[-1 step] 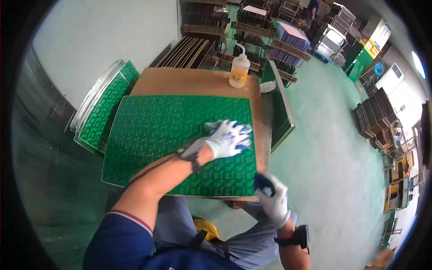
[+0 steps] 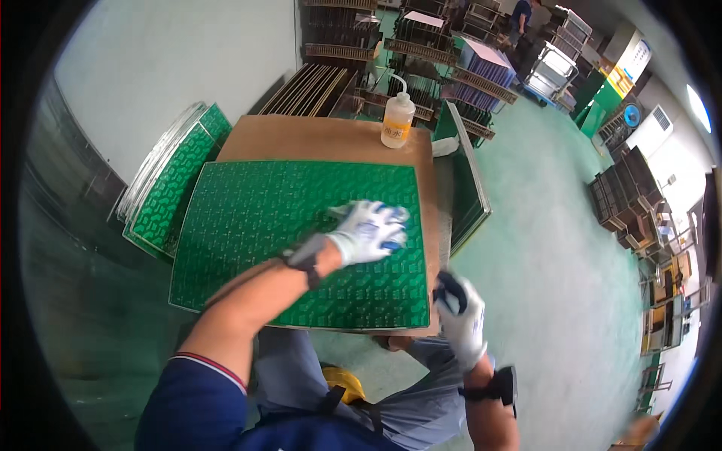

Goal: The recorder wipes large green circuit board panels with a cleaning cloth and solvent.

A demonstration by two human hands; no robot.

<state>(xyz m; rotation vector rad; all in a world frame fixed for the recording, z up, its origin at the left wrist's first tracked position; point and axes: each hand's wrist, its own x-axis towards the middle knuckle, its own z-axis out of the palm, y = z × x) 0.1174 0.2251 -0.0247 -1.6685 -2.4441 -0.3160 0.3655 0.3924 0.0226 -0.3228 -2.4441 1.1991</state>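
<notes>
A large green printed circuit board panel (image 2: pixel 248 225) lies flat over a brown board. My left hand (image 2: pixel 368 231), in a white glove with blue-coated fingers, rests on the panel's right half with its fingers spread. A pale blur shows by its thumb side; I cannot tell whether it is a cloth or part of the glove. Beside the panel's front right edge is my right hand (image 2: pixel 461 316), in the same kind of glove. Its fingers are curled toward the thumb, and whatever they may hold is hidden.
The brown board (image 2: pixel 301 135) carries a clear squeeze bottle (image 2: pixel 397 122) at its far edge. Green panels (image 2: pixel 177 180) lean in a stack at the left. Another upright panel (image 2: pixel 468 180) stands at the right. Racks (image 2: pixel 421 52) fill the back, where a person (image 2: pixel 519 21) stands.
My left hand has slid slightly left across the panel. My right hand has moved a little up and to the right, along the panel's edge.
</notes>
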